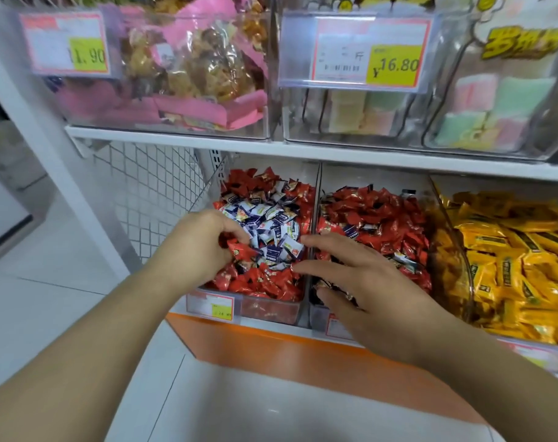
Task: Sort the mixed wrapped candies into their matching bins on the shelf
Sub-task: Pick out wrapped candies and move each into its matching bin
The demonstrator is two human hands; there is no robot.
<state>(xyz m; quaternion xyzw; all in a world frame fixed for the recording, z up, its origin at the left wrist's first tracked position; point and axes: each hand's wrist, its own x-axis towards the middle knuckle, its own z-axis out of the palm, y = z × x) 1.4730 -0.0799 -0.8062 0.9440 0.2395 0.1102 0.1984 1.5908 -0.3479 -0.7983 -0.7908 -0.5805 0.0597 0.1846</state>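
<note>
The left clear bin (271, 309) holds red wrapped candies (264, 282) with a heap of white-and-blue wrapped candies (271, 224) on top in the middle. My left hand (196, 242) is inside this bin, its fingers curled round red candies (239, 248) at the heap's left edge. The middle bin (315, 314) is filled with red candies (379, 218) and a few white-and-blue ones mixed in. My right hand (360, 288) hovers over the divider between the two bins, fingers spread and holding nothing.
To the right, a bin of yellow wrapped candies (510, 266). An upper shelf (207, 143) carries clear bins of pink-packed snacks (188, 74) and pastel sweets (462, 106) with price tags. Orange shelf base (271, 349) below; wire mesh panel (156, 193) at left.
</note>
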